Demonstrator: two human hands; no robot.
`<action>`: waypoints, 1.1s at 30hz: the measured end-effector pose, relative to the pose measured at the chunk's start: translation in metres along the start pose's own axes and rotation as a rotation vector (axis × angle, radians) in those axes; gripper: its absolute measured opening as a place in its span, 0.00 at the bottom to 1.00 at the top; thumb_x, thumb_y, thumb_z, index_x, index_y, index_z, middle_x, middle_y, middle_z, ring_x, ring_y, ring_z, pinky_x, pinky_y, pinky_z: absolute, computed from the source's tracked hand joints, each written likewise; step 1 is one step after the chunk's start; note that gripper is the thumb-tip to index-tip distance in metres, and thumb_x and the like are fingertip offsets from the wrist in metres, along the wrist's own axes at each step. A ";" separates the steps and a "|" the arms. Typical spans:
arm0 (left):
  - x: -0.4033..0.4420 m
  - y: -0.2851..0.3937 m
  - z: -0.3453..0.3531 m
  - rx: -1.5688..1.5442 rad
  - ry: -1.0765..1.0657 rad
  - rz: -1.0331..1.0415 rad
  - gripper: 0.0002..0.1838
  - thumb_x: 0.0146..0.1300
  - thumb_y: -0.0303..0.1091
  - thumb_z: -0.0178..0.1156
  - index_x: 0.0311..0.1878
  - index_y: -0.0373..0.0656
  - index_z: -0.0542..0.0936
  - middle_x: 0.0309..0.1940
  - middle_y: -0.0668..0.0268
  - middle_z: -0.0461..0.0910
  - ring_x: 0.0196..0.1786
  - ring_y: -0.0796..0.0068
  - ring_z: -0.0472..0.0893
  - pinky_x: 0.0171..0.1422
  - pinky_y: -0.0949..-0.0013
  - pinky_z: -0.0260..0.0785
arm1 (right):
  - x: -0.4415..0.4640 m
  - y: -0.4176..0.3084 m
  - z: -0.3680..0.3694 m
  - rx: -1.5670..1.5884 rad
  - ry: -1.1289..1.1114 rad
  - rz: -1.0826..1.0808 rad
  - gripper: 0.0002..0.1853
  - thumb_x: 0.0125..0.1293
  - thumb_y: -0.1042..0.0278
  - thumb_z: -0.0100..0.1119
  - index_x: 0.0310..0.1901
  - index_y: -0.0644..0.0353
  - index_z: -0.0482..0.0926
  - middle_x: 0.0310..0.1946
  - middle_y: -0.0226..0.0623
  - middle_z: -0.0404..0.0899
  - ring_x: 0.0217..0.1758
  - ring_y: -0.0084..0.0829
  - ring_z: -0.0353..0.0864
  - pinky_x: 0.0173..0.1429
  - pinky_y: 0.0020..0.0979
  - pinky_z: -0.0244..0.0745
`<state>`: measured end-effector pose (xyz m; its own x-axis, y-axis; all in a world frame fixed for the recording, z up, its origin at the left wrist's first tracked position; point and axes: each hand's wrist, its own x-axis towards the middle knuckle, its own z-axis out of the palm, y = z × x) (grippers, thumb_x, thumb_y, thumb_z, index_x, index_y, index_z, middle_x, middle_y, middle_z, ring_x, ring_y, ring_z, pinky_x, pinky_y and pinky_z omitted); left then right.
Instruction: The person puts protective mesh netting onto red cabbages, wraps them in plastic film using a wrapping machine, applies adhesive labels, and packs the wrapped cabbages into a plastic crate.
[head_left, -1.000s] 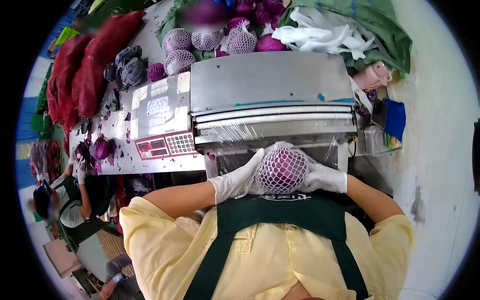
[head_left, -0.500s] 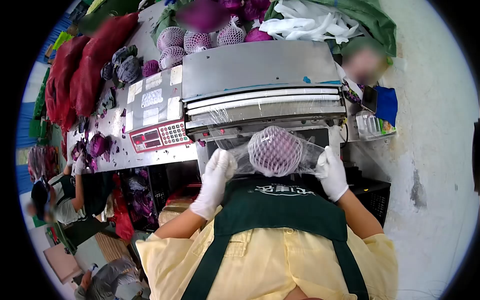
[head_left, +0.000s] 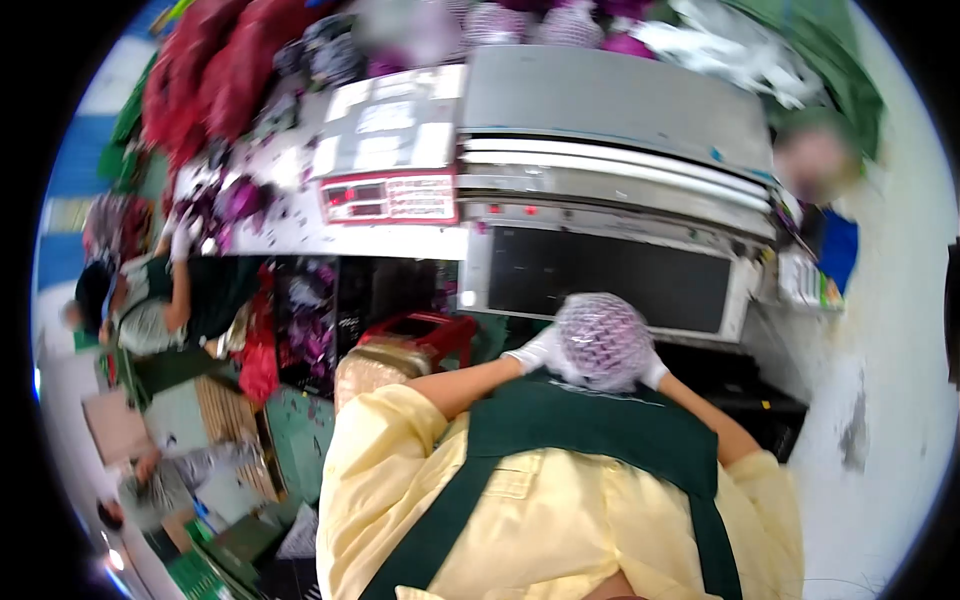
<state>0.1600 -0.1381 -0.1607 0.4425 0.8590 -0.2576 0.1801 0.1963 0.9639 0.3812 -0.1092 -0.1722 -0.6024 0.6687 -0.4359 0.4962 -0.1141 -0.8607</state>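
Clock hours are counted from the netted cabbage [head_left: 603, 342], which sits at the table's near side, before the wearer's chest. At nine o'clock, far left, a co-worker [head_left: 150, 325] in a dark apron works with gloved hands at the table edge. Lower, between eight and nine, a second person [head_left: 170, 485] bends over the room's floor. Red mesh sacks [head_left: 215, 85] lie at ten. Between nine and ten, the pale table [head_left: 290, 238] is littered with dark leaf scraps around a loose purple cabbage [head_left: 240, 200]. A scale [head_left: 388, 195] stands between ten and eleven; below it, at nine, are a black crate [head_left: 305, 325] of purple leaves and a red stool [head_left: 450, 335].

The white-gloved left hand [head_left: 537, 350] cups the cabbage at nine o'clock, its fingers curved wide around it, tips hidden. At twelve stands a steel wrapping machine [head_left: 610, 95] with a black panel [head_left: 610, 277] in front. The right hand [head_left: 655, 372] supports the cabbage at four, mostly concealed; how far its fingers spread cannot be told. White netting [head_left: 730, 50] is heaped at one, a blue sheet [head_left: 838, 245] hangs at two, and a scuffed pale wall [head_left: 885, 380] fills three.
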 end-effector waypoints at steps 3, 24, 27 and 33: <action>-0.016 0.035 -0.003 0.330 0.077 -0.060 0.15 0.60 0.39 0.61 0.49 0.45 0.79 0.49 0.59 0.81 0.51 0.63 0.80 0.53 0.61 0.74 | -0.017 -0.053 0.010 0.103 -0.083 0.022 0.17 0.73 0.55 0.48 0.38 0.60 0.78 0.34 0.36 0.79 0.38 0.32 0.77 0.44 0.30 0.73; 0.089 0.230 -0.019 -0.374 0.178 -0.016 0.09 0.71 0.33 0.55 0.50 0.42 0.77 0.47 0.65 0.79 0.44 0.80 0.78 0.49 0.74 0.72 | -0.094 -0.175 -0.051 1.539 0.288 -0.266 0.26 0.75 0.52 0.44 0.64 0.64 0.68 0.65 0.39 0.70 0.67 0.33 0.71 0.73 0.37 0.63; 0.111 0.271 0.047 -0.378 0.111 0.103 0.11 0.71 0.32 0.54 0.53 0.42 0.76 0.51 0.65 0.78 0.47 0.79 0.78 0.52 0.75 0.70 | -0.148 -0.116 -0.093 1.064 0.795 -0.574 0.22 0.73 0.57 0.46 0.61 0.64 0.71 0.61 0.42 0.74 0.62 0.34 0.76 0.69 0.39 0.69; 0.140 0.243 0.078 -0.320 -0.010 -0.062 0.09 0.72 0.32 0.53 0.52 0.43 0.77 0.44 0.68 0.81 0.39 0.81 0.78 0.46 0.76 0.70 | -0.300 0.056 -0.167 1.836 1.084 -0.794 0.30 0.69 0.52 0.37 0.66 0.63 0.67 0.61 0.47 0.73 0.65 0.43 0.72 0.70 0.48 0.66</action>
<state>0.3342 -0.0070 0.0319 0.4481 0.8364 -0.3157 -0.0773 0.3880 0.9184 0.6938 -0.1937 -0.0456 0.4435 0.8500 -0.2842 -0.8906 0.3822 -0.2465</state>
